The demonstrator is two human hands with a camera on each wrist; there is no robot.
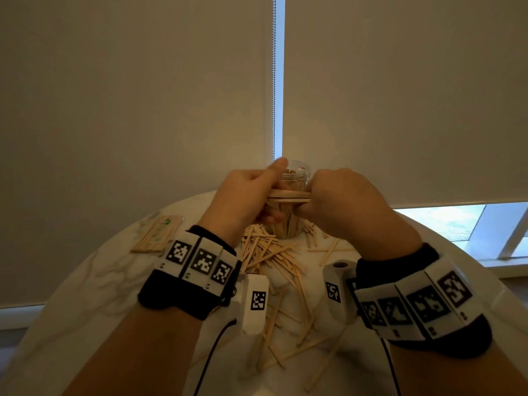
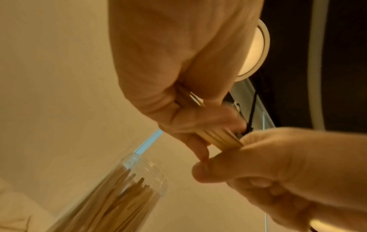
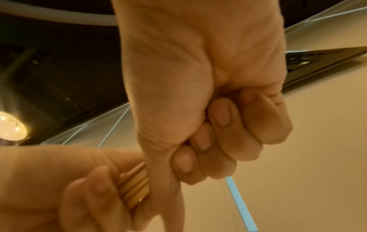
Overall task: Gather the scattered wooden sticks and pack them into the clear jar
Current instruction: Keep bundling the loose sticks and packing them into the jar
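Both hands hold one bundle of wooden sticks point(image 1: 289, 195) level between them, just in front of the clear jar point(image 1: 294, 171). My left hand point(image 1: 251, 195) grips the bundle's left end, its fingers curled under it. My right hand point(image 1: 343, 201) is fisted round the right end. The left wrist view shows the bundle point(image 2: 218, 138) pinched by the left hand point(image 2: 188, 97) and the right hand point(image 2: 278, 172), with the jar point(image 2: 123, 196) below, packed with upright sticks. In the right wrist view the bundle point(image 3: 135, 186) runs between the right hand point(image 3: 208, 117) and the left hand point(image 3: 69, 188).
Several loose sticks point(image 1: 274, 252) lie scattered over the round white marbled table point(image 1: 94, 281), from the jar's foot toward me. A flat wrapped pack of sticks point(image 1: 157, 232) lies at the table's left. Drawn roller blinds point(image 1: 143, 95) and a window are close behind.
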